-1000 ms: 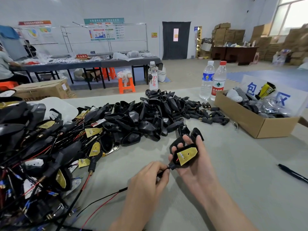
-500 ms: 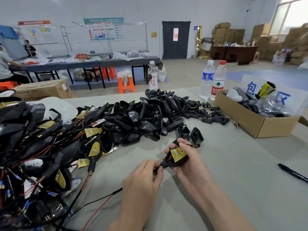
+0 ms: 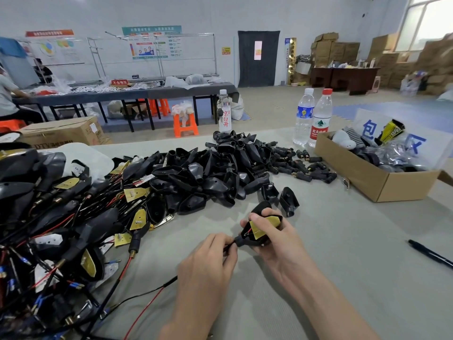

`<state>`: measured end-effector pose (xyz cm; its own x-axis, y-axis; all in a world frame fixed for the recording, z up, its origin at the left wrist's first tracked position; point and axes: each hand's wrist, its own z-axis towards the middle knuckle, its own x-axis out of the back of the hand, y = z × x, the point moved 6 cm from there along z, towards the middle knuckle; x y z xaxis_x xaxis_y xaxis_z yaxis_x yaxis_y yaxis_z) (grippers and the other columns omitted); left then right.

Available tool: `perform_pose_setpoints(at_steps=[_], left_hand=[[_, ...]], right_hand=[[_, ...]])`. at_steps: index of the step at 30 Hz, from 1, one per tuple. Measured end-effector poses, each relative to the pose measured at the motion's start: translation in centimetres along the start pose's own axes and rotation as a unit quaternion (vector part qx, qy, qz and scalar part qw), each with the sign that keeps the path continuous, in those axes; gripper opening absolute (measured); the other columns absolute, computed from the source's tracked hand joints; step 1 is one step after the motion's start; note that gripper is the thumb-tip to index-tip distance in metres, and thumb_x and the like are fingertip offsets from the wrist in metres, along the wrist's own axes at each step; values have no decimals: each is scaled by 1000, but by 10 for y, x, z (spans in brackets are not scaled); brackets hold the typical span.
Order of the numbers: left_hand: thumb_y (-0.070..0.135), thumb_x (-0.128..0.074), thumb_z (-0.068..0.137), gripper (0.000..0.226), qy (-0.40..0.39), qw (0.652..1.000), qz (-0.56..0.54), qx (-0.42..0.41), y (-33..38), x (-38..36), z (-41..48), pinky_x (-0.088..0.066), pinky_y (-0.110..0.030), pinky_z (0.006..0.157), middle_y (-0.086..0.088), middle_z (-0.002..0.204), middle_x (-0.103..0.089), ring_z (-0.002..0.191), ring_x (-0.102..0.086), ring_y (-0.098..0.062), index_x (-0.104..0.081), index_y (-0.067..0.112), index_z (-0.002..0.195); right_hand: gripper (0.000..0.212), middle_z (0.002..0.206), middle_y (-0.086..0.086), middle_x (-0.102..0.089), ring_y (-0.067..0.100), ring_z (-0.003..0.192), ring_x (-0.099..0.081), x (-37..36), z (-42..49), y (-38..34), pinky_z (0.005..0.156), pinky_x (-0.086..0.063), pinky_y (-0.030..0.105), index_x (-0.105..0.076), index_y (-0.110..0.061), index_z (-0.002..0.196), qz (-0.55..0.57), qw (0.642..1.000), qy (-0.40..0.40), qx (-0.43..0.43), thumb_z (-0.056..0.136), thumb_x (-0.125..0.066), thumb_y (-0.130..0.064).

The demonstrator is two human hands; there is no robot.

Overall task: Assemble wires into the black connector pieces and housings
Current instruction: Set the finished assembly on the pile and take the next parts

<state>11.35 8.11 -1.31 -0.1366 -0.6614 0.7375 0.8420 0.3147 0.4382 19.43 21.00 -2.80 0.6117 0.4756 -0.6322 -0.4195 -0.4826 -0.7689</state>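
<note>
Housing (image 3: 245,238) | gripped, right hand (image 3: 278,242) | left hand (image 3: 208,261) apparently pinching wire (image 3: 230,247)

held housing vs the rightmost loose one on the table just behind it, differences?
The held housing carries a gold board; the loose housing shows none. Wires run from the held housing's neck, pinched by the left hand; none leave the loose housing. The right hand grips the held housing; the loose housing rests on the table. Both are black tapered shells.

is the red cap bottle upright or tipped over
Upright: the red-capped bottle stands cap-up on the table, beside the blue-labelled bottle.
</note>
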Motion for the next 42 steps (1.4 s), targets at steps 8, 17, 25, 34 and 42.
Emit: perform_pose_setpoints(at_steps=[8,17,25,34,42], left_hand=[[38,-54,92,9,11,1000,4,-3,1,1,1,-49,-36,50,15,78,-59,62,-54,-7,-57,32,87],[43,-47,95,16,-3,1000,7,-5,1,2,2,-50,-34,55,16,83,-60,71,-58,-5,-59,33,91],[42,-52,97,14,-1,1000,29,-10,2,6,2,-51,-30,52,18,84,-62,73,-61,-1,-63,35,94],[37,-57,98,12,14,999,43,17,-14,19,7,-52,-30,54,18,86,-67,72,-62,-4,-69,33,100],[38,-53,100,17,24,995,37,90,-49,30,9,-52,-38,72,16,88,-70,83,-64,-14,-70,33,100]], right_hand=[[22,94,14,-70,30,95,-74,2,0,0,73,-62,44,-57,-14,91,5,1000,4,21,92,-59,8],[20,103,18,-73,33,103,-72,4,-1,-1,68,-60,39,-56,-12,101,1,999,-4,32,96,-52,7],[21,95,16,-72,32,91,-74,9,2,-11,70,-61,45,-53,-13,98,37,999,0,29,96,-53,7],[21,96,17,-72,34,89,-72,48,11,-42,84,-60,47,-53,-13,97,188,979,65,32,94,-53,8],[8,86,6,-65,23,79,-71,92,6,-73,63,-62,33,-51,-19,100,94,951,241,170,103,-52,-12]])
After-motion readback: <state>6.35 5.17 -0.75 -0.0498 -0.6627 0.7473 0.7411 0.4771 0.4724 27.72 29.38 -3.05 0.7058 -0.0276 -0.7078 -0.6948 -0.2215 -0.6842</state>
